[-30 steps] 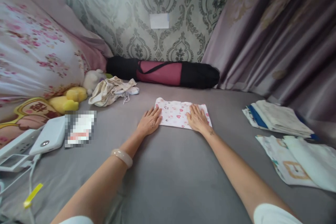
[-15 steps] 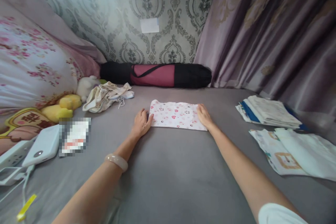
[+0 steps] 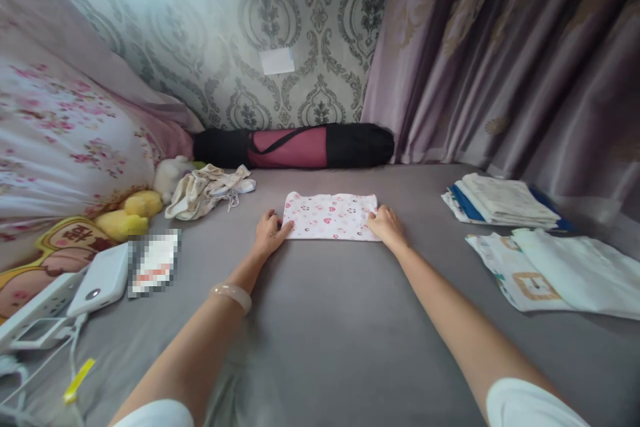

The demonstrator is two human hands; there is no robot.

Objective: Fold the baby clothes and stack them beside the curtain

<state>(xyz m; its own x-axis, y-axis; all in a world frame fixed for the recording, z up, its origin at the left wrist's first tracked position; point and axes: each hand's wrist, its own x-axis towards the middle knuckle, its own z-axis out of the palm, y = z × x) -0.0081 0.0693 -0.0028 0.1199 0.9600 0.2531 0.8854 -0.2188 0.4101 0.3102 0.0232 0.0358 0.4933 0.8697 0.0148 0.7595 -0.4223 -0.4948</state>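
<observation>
Bedsheet, cloth between left fingers and right fingers

A pale bangle rings the left forearm, a white left sleeve behind it, small dark marks on the left hand beyond it; a white right sleeve shows opposite the bangle.

The right hand hides a bit of the printed cloth. Blurry squares cover a white thing.
</observation>
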